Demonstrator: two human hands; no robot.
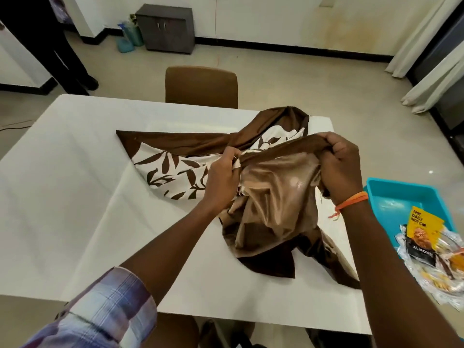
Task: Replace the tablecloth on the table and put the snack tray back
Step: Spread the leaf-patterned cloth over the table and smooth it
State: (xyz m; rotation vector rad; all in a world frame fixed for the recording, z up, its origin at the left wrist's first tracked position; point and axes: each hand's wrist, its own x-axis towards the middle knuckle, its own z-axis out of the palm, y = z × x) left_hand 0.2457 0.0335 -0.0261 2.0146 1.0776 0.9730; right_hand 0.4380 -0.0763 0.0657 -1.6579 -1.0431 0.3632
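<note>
A brown tablecloth (271,204) with a white leaf-print panel lies bunched on the right half of the white table (75,172). One corner is spread flat toward the table's middle. My left hand (222,177) grips a fold of the cloth's dark edge. My right hand (339,167), with an orange thread on its wrist, grips the same edge further right and lifts it above the table. The stretch of edge between both hands is pulled taut. A turquoise snack tray (399,194) sits off the table's right side, holding several snack packets (424,237).
A brown chair (200,86) stands at the table's far side. A dark grey cabinet (167,28) and blue bottles (129,37) stand by the back wall. A person's dark legs (67,59) are at the far left. Curtains (431,61) hang at the right.
</note>
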